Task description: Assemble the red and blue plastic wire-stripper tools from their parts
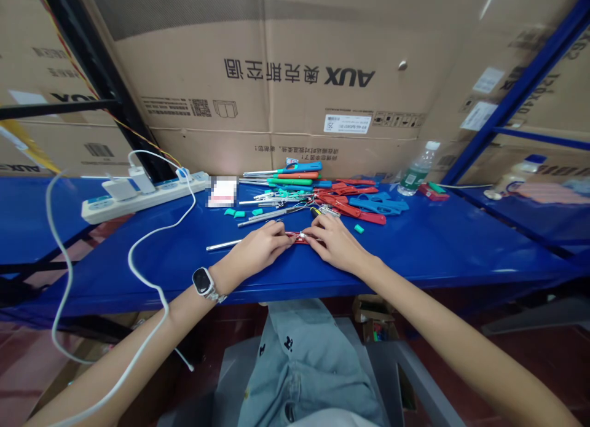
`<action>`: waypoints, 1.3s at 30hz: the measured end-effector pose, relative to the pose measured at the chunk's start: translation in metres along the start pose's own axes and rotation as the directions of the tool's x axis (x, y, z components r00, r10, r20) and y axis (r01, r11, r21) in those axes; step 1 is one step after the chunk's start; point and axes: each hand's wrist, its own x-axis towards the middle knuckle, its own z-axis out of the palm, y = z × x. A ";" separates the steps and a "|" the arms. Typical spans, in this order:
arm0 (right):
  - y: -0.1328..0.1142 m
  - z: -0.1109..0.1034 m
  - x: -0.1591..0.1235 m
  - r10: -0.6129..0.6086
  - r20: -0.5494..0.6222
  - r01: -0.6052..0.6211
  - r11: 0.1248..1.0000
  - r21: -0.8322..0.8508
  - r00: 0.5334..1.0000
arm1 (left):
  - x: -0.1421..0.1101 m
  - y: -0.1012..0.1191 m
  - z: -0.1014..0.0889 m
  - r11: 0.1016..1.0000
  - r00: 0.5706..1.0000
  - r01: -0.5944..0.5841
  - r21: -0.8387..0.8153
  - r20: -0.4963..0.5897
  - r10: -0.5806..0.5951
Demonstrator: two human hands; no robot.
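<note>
The left hand (pixel 262 246) and right hand (pixel 335 238) are holding a red lighter (pixel 302 241) between narrowly closed fingertips, low over the blue table (pixel 442 249). Its metal tube (pixel 224 246) is pointing left. Red handles (pixel 343 206) are lying just behind the right hand.
</note>
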 end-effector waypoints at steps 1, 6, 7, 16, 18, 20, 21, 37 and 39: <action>0.000 0.000 0.000 -0.004 -0.002 0.004 1.000 -0.006 1.000 | 0.000 0.000 0.000 1.000 1.000 -0.001 -0.002 -0.002 0.001; 0.000 -0.002 -0.004 -0.019 0.025 0.020 0.998 -0.060 1.000 | 0.000 0.000 0.000 1.000 1.000 -0.001 -0.009 -0.009 0.001; -0.001 -0.004 -0.005 -0.013 0.045 0.016 0.997 -0.079 0.999 | -0.001 0.000 0.000 1.000 1.000 0.001 -0.009 -0.007 -0.001; -0.006 -0.016 -0.011 0.048 0.184 -0.006 0.975 -0.222 0.982 | 0.001 -0.002 -0.008 0.996 0.999 0.039 -0.086 -0.035 -0.042; -0.004 -0.017 -0.009 0.048 0.202 0.004 0.969 -0.249 0.978 | -0.002 -0.011 -0.015 0.981 0.987 0.109 -0.158 -0.097 -0.125; -0.002 -0.017 -0.008 0.040 0.212 0.017 0.965 -0.261 0.976 | -0.007 -0.023 -0.023 0.962 0.968 0.195 -0.191 -0.120 -0.220; 0.000 -0.017 -0.007 0.034 0.216 0.025 0.964 -0.263 0.976 | -0.009 -0.029 -0.027 0.955 0.968 0.217 -0.200 -0.080 -0.237; 0.011 -0.016 -0.004 -0.056 0.196 0.093 0.978 -0.185 0.979 | 0.011 -0.045 -0.040 0.974 0.949 0.207 -0.089 0.261 -0.178; 0.012 -0.015 -0.004 -0.060 0.195 0.095 0.980 -0.174 0.979 | 0.014 -0.045 -0.039 0.975 0.950 0.199 -0.095 0.263 -0.168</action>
